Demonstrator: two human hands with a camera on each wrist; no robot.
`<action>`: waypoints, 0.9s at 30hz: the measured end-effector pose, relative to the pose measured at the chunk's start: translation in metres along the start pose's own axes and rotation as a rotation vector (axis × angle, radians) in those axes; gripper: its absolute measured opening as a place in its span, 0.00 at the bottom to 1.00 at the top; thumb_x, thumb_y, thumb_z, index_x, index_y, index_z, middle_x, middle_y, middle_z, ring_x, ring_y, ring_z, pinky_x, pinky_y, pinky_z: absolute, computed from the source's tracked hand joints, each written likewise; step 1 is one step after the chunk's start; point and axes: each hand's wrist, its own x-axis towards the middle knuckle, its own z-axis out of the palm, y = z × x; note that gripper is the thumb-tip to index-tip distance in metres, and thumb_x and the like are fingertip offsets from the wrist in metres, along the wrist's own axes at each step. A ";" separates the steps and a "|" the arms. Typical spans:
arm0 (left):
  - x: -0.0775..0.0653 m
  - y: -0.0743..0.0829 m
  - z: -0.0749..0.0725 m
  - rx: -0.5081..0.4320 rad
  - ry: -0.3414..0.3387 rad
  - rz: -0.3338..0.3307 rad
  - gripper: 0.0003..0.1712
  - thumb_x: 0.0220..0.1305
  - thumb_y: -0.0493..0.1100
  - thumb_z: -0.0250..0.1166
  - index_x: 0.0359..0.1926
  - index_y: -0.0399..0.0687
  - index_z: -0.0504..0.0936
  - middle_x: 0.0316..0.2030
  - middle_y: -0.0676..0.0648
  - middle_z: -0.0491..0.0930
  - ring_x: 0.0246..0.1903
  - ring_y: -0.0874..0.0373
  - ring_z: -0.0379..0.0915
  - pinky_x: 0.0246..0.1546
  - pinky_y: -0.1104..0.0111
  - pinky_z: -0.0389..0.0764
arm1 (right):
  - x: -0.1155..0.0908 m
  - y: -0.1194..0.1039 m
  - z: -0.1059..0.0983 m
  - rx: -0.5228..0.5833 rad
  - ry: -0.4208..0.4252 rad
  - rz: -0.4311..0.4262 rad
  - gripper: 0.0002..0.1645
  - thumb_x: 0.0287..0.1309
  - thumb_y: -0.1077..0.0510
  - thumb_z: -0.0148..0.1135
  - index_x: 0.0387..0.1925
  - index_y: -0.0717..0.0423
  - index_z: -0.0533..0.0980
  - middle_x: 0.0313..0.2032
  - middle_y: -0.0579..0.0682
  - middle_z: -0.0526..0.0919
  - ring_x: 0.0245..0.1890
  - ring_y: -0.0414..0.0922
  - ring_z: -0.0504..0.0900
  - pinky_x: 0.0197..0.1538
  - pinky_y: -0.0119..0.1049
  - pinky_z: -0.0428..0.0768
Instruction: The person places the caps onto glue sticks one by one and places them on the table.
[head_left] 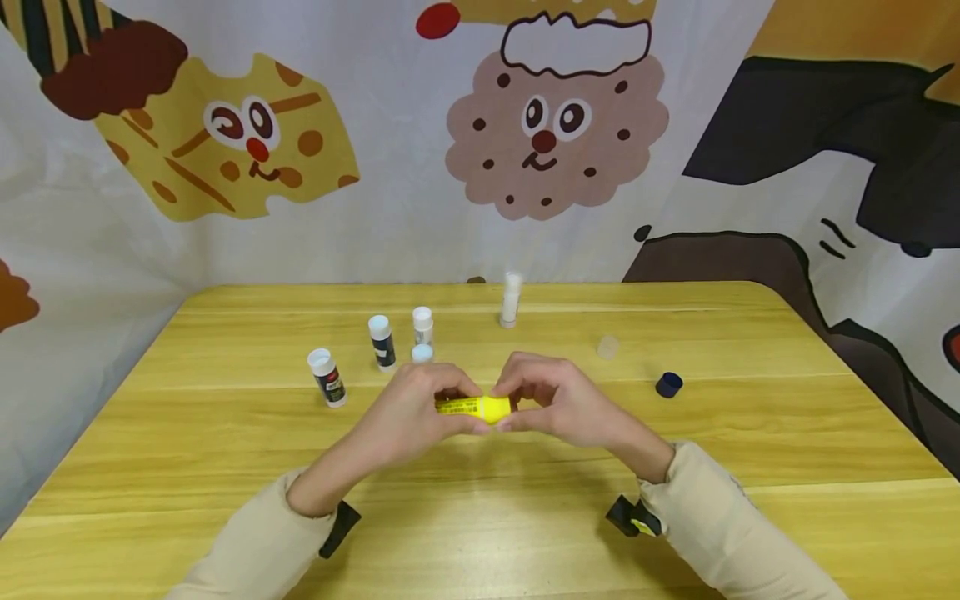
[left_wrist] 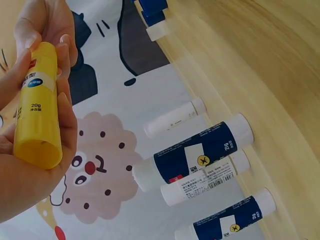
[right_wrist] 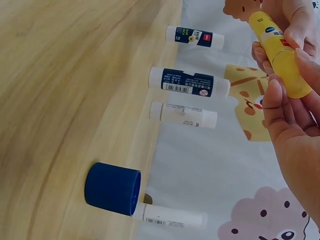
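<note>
A yellow glue stick (head_left: 474,407) lies level between both hands above the middle of the table. My left hand (head_left: 408,410) grips its body, fingers above and thumb below. At the other end, my right hand (head_left: 570,404) pinches the yellow cap between thumb and fingers. The left wrist view shows the same glue stick (left_wrist: 37,115) with a "20g" print and a blue oval mark. In the right wrist view, the thumb and fingers of the right hand (right_wrist: 295,145) surround the capped end. The cap is on the stick.
Behind the left hand stand several glue sticks: dark-labelled ones (head_left: 327,379) (head_left: 382,346) and a white one (head_left: 423,323). Another white glue stick (head_left: 511,300) stands near the back edge. On the right lie a dark blue cap (head_left: 669,384) and a pale translucent cap (head_left: 608,347).
</note>
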 end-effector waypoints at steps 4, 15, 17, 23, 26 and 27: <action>0.000 0.000 0.000 -0.001 0.007 -0.007 0.12 0.45 0.42 0.73 0.31 0.42 0.83 0.28 0.52 0.80 0.27 0.65 0.70 0.28 0.73 0.75 | 0.000 0.001 0.001 -0.001 0.001 -0.011 0.14 0.44 0.76 0.64 0.37 0.70 0.75 0.32 0.56 0.74 0.31 0.45 0.71 0.34 0.34 0.76; -0.001 -0.002 0.000 -0.018 0.013 -0.036 0.13 0.45 0.44 0.73 0.32 0.43 0.82 0.29 0.53 0.79 0.27 0.64 0.70 0.28 0.72 0.75 | 0.001 0.001 0.002 -0.016 0.009 -0.027 0.14 0.44 0.77 0.64 0.37 0.71 0.75 0.31 0.57 0.74 0.30 0.45 0.71 0.33 0.34 0.76; -0.001 -0.002 -0.001 -0.027 0.011 -0.038 0.13 0.46 0.44 0.73 0.32 0.43 0.82 0.29 0.53 0.79 0.27 0.64 0.70 0.29 0.72 0.75 | 0.001 -0.001 0.001 -0.021 0.012 -0.025 0.14 0.44 0.77 0.64 0.37 0.71 0.75 0.32 0.56 0.74 0.30 0.45 0.71 0.33 0.35 0.76; 0.000 -0.001 -0.002 -0.074 0.014 -0.041 0.12 0.47 0.42 0.72 0.33 0.43 0.82 0.30 0.53 0.79 0.29 0.64 0.72 0.32 0.71 0.76 | 0.002 -0.004 0.000 -0.043 0.023 -0.028 0.16 0.45 0.77 0.63 0.39 0.71 0.74 0.33 0.58 0.74 0.30 0.45 0.72 0.33 0.35 0.76; 0.000 -0.002 -0.003 -0.088 0.015 -0.035 0.11 0.47 0.41 0.72 0.33 0.43 0.81 0.30 0.53 0.79 0.30 0.63 0.72 0.32 0.71 0.76 | 0.003 -0.005 -0.001 -0.060 0.022 -0.024 0.17 0.46 0.77 0.63 0.40 0.70 0.74 0.35 0.58 0.74 0.30 0.45 0.72 0.33 0.36 0.76; 0.000 -0.002 -0.003 -0.090 0.014 -0.032 0.11 0.48 0.41 0.72 0.33 0.43 0.81 0.30 0.53 0.79 0.29 0.63 0.72 0.32 0.70 0.76 | 0.003 -0.005 -0.001 -0.064 0.021 -0.023 0.17 0.46 0.77 0.63 0.41 0.70 0.73 0.35 0.58 0.74 0.30 0.45 0.72 0.33 0.36 0.76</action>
